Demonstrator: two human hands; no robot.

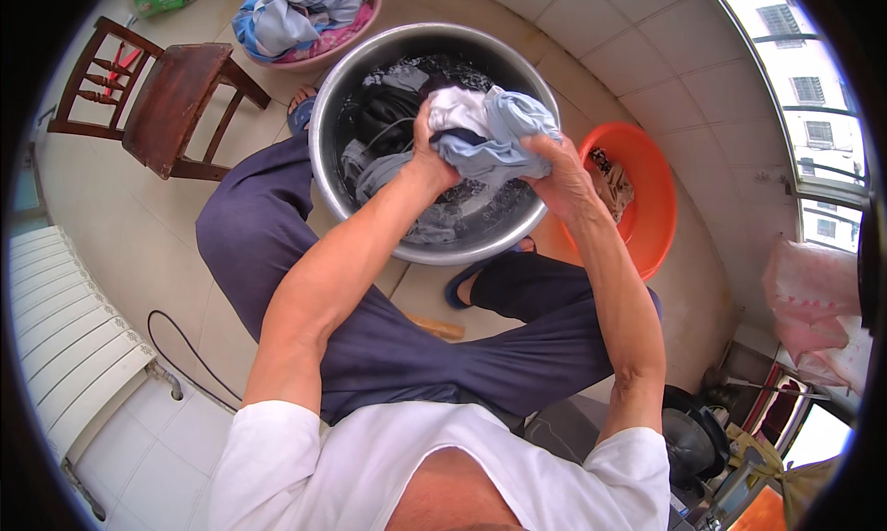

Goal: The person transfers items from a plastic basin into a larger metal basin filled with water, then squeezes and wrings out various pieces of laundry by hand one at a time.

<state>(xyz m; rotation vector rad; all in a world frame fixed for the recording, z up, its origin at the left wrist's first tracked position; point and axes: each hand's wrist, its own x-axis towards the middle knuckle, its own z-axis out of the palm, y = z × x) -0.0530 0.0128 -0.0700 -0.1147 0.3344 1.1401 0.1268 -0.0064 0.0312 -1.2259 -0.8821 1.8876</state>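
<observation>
Between my two hands is a bunched bundle of wet light blue cloth (pixel 493 158) with a white part (pixel 459 109) and a dark strip in it. My left hand (pixel 435 146) grips the bundle's left side, and my right hand (pixel 558 170) grips its right side, thumb on top. They hold it above a large round metal basin (pixel 547 227) standing on the floor. Inside the basin, dark and grey clothes (pixel 388 118) lie in water with some suds. The fingers under the bundle are partly hidden.
An orange plastic basin (pixel 658 205) with brown patterned cloth stands right of the metal one. Beyond, at the upper left, a pink basin (pixel 305 65) is heaped with blue, white and pink fabric. A wooden chair (pixel 173 101) stands left, a radiator (pixel 76 337) at lower left. My slippered feet flank the metal basin.
</observation>
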